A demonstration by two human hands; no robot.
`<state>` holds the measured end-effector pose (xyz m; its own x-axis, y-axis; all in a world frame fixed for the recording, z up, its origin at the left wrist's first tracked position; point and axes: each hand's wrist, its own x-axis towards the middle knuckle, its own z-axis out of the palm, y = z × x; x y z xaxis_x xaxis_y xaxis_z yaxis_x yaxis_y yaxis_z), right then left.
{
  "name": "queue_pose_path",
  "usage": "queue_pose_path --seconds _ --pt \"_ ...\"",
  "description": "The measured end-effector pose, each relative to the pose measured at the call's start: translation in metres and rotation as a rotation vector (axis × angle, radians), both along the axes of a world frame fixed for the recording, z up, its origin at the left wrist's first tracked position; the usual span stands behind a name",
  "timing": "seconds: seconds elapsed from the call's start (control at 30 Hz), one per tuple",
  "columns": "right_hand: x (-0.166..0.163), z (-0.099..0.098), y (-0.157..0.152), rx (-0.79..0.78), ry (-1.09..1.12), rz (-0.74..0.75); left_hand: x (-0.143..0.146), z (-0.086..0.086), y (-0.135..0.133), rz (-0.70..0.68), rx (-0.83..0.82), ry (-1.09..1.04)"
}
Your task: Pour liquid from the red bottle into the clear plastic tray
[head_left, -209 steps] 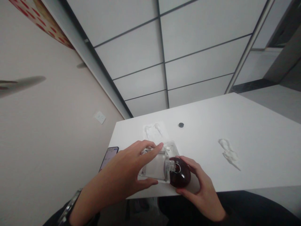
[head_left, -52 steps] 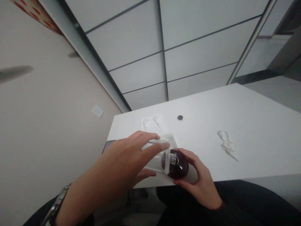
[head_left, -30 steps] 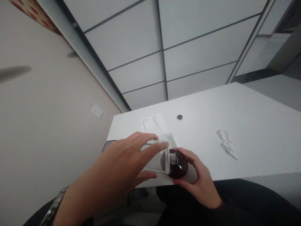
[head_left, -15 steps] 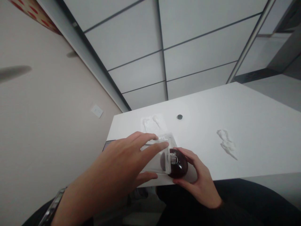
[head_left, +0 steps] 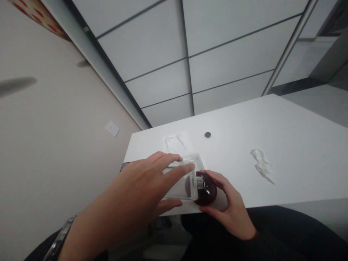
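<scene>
My left hand (head_left: pixel 144 185) grips a clear square glass bottle (head_left: pixel 181 185), tipped on its side with its mouth over a round flask of dark red liquid (head_left: pixel 205 192). The fingers lie across the top of the clear bottle and the thumb is under it. My right hand (head_left: pixel 231 206) wraps around the round flask and steadies it on the white table (head_left: pixel 285 152) near the front edge. The two necks meet between my hands. A watch shows on my left wrist.
A crumpled white tissue (head_left: pixel 262 166) lies to the right. A small black cap (head_left: pixel 208 135) sits further back. White plastic packaging (head_left: pixel 176 142) lies behind my hands. A phone's corner (head_left: pixel 123 166) shows at the table's left edge. A wall stands left.
Over the last seconds the clear bottle has tilted further over the round flask and my hands have drawn slightly closer. In the last half second almost nothing has moved.
</scene>
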<state>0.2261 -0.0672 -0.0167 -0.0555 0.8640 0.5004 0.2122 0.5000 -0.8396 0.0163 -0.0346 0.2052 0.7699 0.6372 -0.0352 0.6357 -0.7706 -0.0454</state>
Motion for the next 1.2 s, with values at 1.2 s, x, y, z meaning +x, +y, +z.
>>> queue_pose_path --seconds 1.2 --pt "0.0023 0.0006 0.0001 -0.015 0.013 0.027 0.0039 0.0063 0.0002 -0.016 -0.003 0.039"
